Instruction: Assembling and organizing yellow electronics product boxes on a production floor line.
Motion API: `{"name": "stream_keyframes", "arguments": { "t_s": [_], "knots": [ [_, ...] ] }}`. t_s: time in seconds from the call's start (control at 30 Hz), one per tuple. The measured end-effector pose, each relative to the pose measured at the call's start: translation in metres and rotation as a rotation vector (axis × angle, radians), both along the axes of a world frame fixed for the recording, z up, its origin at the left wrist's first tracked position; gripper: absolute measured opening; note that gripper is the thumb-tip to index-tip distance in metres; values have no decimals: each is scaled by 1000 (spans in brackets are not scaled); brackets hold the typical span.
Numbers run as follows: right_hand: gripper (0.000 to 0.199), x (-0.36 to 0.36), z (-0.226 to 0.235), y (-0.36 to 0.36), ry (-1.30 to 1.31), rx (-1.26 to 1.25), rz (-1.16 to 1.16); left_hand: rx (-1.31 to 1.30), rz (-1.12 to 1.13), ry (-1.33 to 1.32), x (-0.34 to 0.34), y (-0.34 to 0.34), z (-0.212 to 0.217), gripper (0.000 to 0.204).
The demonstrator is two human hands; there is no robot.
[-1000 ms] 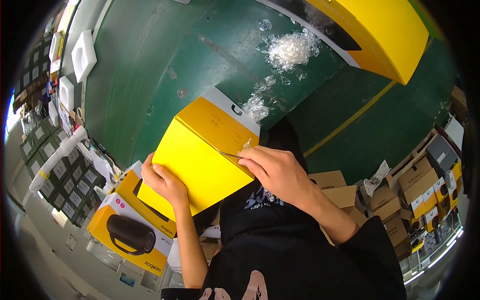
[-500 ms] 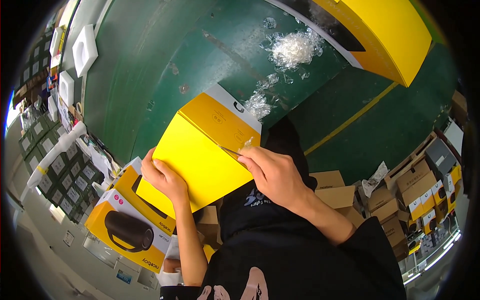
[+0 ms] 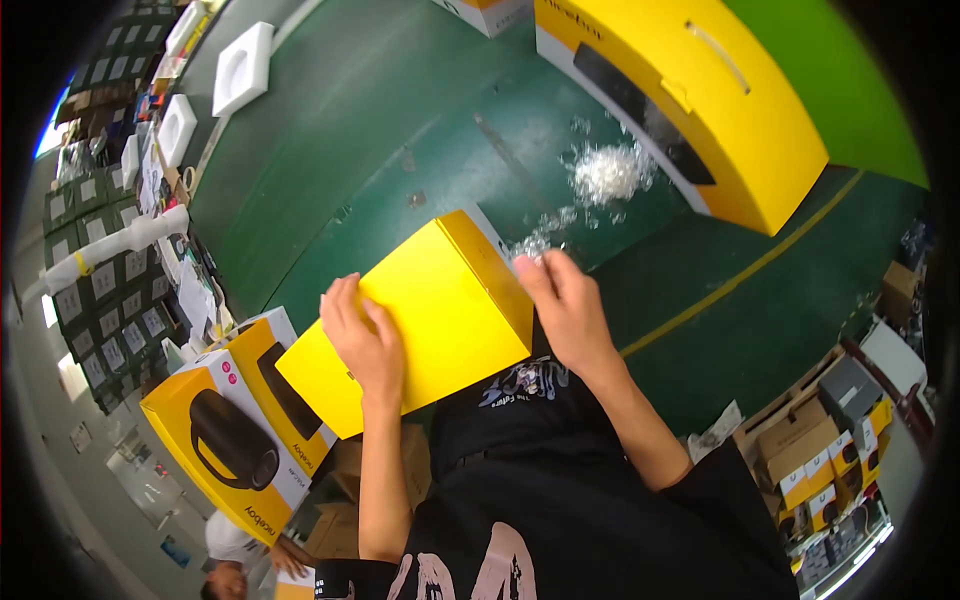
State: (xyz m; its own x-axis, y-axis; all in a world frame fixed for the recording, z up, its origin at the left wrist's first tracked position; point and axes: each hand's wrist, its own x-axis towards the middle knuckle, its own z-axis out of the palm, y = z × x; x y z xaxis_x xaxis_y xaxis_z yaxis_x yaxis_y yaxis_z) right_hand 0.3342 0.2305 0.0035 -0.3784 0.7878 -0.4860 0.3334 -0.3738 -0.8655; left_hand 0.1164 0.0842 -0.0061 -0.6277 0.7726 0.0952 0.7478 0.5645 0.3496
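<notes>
A plain yellow cardboard box [image 3: 450, 320] is tilted in front of me at the near edge of the green table. My left hand [image 3: 365, 335] grips it by its far left side, fingers over the edge and thumb on the broad yellow face. Just off the box's right end is my right hand [image 3: 570, 310], thumb and fingers pinched together. What the pinch holds is too small and blurred to make out. Beyond those fingertips lies a strip of crumpled clear film [image 3: 535, 243], leading to a larger heap of clear plastic scraps [image 3: 608, 175].
A large yellow box [image 3: 720, 110] stands at the far right. Yellow-and-white speaker boxes [image 3: 235, 440] stand at the left, with another person [image 3: 235, 545] below them. White foam pieces [image 3: 242, 70] lie along the left edge. Open cartons [image 3: 800, 440] are on the right.
My right hand has drawn away from the box's edge, where it worked a thin tool and a clear scrap. The box has turned, and my left hand sits further onto its face.
</notes>
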Motion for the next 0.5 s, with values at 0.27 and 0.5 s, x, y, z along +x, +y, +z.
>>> {"name": "stream_keyframes", "arguments": {
  "t_s": [0.27,0.5],
  "knots": [
    [34,-23,-5,-4,-48,280,378,-46,-152,-37,58,14,20,78],
    [27,-32,7,10,-101,336,548,-71,-84,-6,69,28,22,100]
  ]
}}
